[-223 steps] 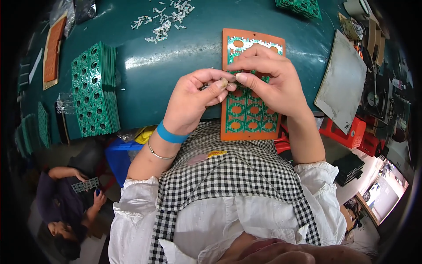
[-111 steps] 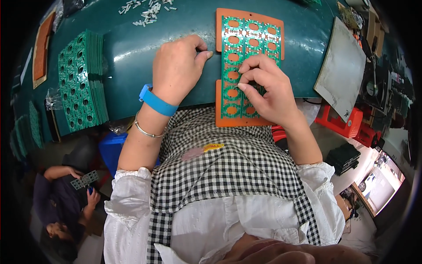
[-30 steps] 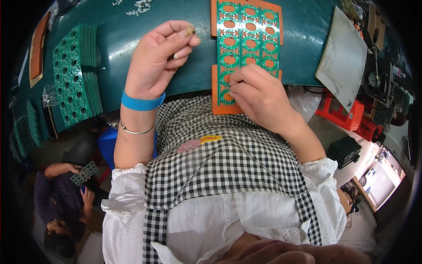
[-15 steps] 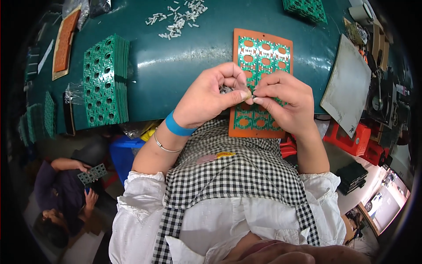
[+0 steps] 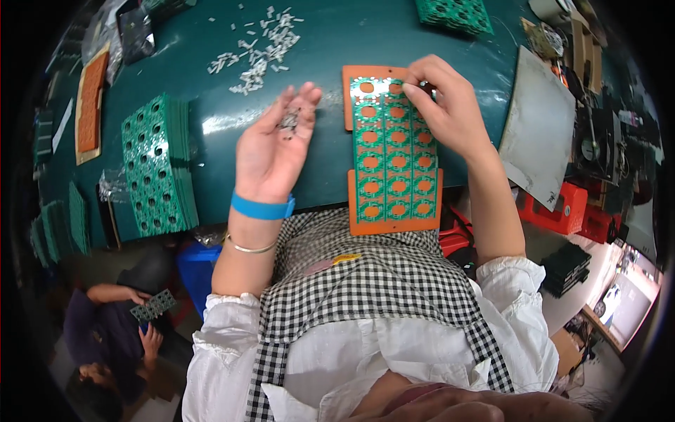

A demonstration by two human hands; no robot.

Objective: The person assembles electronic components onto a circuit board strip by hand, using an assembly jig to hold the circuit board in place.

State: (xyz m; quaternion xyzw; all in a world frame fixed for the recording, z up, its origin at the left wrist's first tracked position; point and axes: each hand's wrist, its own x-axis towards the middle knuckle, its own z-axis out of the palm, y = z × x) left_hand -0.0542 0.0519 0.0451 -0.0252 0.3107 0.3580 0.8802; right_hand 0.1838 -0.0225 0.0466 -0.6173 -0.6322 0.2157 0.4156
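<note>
Item, green circuit board: one panel with columns of oval holes, which I viewed lying flat on an orange plate at the near edge of the table, its long side running away from the person. The plate showed past both ends of the board, and its left edge was notched midway.

Item, right hand: over the far end of the board, thumb and forefinger drawn close together at the top row. From my distance I could not tell whether the tips met or pinched anything.

Item, left hand: palm up, left of the board and clear of it, fingers bent and apart from the thumb, with small pale pieces lying in the hollow. On that arm I noted a blue wristband and, below it, a bangle.

Item, scattered heap of small whitish pieces: on the table, beyond the left hand.

Item, stacks of green boards: one on the left, leaning on edge; another at the far side, right of the heap.

Item, grey panel: at the table's right side, above a red stool.

Item, co-worker: lower left, holding a smaller perforated board.
</note>
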